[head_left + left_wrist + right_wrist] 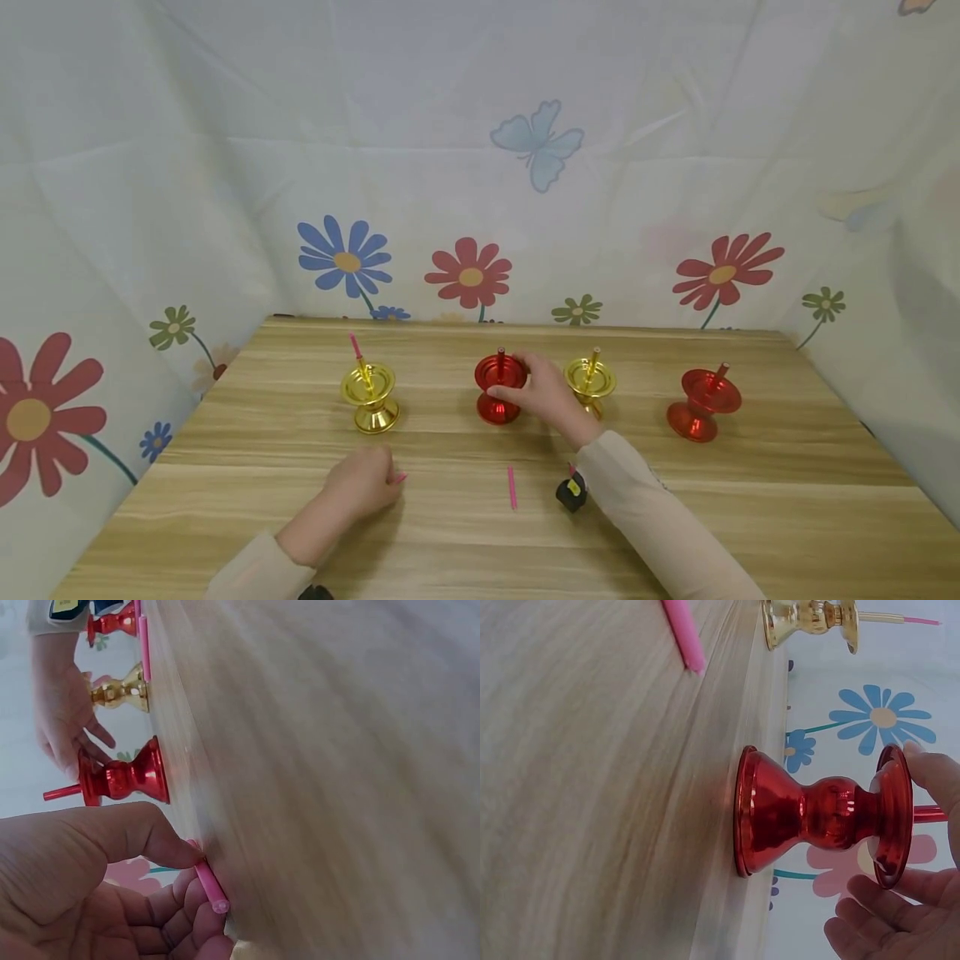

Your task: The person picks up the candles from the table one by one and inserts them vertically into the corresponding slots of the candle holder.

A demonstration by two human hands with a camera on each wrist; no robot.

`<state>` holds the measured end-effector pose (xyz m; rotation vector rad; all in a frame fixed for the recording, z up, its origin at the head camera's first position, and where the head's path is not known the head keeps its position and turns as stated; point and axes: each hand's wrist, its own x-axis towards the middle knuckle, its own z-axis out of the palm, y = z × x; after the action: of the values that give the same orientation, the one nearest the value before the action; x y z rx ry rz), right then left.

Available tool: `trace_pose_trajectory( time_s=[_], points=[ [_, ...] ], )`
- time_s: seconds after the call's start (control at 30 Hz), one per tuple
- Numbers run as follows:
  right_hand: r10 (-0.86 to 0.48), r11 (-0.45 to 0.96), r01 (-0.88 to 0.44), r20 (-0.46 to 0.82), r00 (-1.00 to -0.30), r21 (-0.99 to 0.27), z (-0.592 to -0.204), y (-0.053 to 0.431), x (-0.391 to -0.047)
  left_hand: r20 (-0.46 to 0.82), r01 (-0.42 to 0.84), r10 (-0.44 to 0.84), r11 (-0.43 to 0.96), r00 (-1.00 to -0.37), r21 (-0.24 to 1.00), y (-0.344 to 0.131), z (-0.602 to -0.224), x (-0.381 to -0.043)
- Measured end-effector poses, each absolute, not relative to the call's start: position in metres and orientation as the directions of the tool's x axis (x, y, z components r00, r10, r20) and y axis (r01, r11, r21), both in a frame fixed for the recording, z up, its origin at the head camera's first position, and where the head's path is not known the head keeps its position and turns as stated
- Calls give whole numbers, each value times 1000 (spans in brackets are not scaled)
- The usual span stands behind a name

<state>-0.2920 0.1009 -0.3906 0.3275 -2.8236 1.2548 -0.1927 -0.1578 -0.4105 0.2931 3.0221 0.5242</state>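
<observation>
A pink candle [211, 889] is pinched between the thumb and fingers of my left hand [360, 483], low over the tabletop; whether it touches the wood I cannot tell. My right hand [551, 396] holds the dish rim of the middle red candle holder [780, 814], thumb on one side and fingers on the other. That holder stands upright on the table, its thin red tube [501, 360] rising with no candle visible in it. Beyond my left hand, a gold candle holder [376, 412] has a pink candle [356, 346] upright in its tube.
Behind my right wrist stands another gold holder [591, 385], and farther right a red holder [705, 396]. A loose pink candle [512, 487] lies between my arms. Another pink tip [572, 469] shows beside the black wrist camera [572, 493]. Flowered cloth [420, 167] hangs behind the table.
</observation>
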Motion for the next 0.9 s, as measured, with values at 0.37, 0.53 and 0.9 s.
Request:
trace_pose_trajectory(
  time_s=[0.37, 0.53, 0.9],
  points=[
    [-173, 639, -192, 104, -979, -745, -389, 101, -291, -33, 197, 224, 908, -974, 371, -159, -410, -193],
    [-169, 621, -185, 101, -980, -762, -392, 102, -293, -44, 159, 195, 895, -980, 417, -163, -409, -194],
    [-169, 603, -206, 129, -977, -771, -394, 103, -295, 53, 157, 154, 812, -987, 562, -161, -406, -199]
  ],
)
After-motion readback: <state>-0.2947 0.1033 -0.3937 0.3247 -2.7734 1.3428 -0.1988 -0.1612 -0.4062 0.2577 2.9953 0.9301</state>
